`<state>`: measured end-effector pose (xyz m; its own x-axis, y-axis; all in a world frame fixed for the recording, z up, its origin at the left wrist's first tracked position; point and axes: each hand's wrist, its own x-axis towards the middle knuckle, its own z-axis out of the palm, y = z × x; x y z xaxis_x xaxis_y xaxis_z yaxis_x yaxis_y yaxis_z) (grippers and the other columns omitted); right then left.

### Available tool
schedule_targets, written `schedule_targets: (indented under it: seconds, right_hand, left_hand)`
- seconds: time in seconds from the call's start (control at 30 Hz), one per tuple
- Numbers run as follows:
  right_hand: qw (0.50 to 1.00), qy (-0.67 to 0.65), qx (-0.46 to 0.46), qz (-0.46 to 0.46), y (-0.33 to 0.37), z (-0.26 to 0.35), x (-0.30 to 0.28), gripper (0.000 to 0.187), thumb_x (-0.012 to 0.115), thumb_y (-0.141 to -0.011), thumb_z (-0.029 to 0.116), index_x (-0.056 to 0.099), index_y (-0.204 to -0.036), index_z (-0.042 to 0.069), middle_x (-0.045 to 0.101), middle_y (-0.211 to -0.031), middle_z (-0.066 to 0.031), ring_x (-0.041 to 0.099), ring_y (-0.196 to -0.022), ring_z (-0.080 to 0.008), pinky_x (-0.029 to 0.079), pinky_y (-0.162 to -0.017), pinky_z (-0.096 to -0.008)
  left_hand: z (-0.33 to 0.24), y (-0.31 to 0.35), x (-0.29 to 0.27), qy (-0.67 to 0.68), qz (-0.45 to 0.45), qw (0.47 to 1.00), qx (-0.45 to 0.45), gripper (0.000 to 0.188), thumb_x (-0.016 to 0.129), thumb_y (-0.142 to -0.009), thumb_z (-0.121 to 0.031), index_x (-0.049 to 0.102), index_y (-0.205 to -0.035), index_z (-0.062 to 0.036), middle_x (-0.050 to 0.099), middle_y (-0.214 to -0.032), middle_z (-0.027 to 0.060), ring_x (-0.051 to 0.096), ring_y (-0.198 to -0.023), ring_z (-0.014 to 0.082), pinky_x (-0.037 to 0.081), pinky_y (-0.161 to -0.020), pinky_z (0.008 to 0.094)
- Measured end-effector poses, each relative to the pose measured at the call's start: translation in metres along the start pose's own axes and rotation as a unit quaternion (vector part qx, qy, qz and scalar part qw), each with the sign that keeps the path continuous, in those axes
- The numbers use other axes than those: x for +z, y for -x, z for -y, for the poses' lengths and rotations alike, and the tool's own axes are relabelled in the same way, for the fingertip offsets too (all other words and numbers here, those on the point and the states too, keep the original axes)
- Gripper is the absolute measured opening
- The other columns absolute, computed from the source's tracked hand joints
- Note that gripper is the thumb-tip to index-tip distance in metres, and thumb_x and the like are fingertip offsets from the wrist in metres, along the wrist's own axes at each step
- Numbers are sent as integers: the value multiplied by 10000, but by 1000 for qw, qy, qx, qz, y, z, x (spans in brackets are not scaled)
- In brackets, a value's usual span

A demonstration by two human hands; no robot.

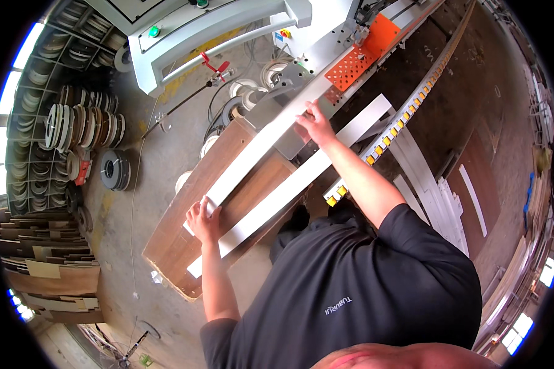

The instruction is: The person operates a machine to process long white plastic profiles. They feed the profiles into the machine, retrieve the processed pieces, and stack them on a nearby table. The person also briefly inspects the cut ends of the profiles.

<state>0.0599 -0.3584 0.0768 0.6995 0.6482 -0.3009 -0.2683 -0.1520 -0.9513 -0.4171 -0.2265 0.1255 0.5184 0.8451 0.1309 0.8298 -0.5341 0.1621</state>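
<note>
A long white strip board (258, 147) runs slantwise from the brown wooden board (234, 147) up to a machine with an orange perforated guard (351, 67). My left hand (204, 220) grips its near end, thumb on one side and fingers on the other. Farther along, my right hand (316, 127) is at the strip's right edge, fingers stretched out and slightly apart; whether they touch it is hard to tell. A second white strip (277, 200) lies parallel, below my right hand and to the right of the first.
A rail of yellow rollers (378, 149) slants past my right forearm. The grey machine cover with its handle bar (228, 40) stands at the far left. Edging rolls (83, 126) fill racks on the left. White boards (418, 166) lie low on the right; a red-handled clamp (215, 69) stands beyond.
</note>
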Motion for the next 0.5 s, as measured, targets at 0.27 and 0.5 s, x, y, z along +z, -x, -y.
schedule_targets:
  seconds: [0.27,0.5]
  right_hand:
    - [999,-33,-4,-6,-2,26,-30,745,752,-991,211,392,-1580,-67,524,-1566,-242,539,-1434,-273,487,-1126,-373]
    - [999,0,5,34,48,13,-5,533,734,-1014,213,555,-1450,-33,675,-1373,-178,658,-1269,-195,534,-1051,-331]
  left_hand:
    - [-60,-24,12,15,-18,998,53,540,848,-868,-327,699,-1381,-250,617,-1404,61,546,-1318,314,463,-1044,495]
    - [-28,-9,4,6,-2,997,73,375,821,-888,-252,751,-1254,-212,641,-1015,38,660,-1006,263,542,-845,427]
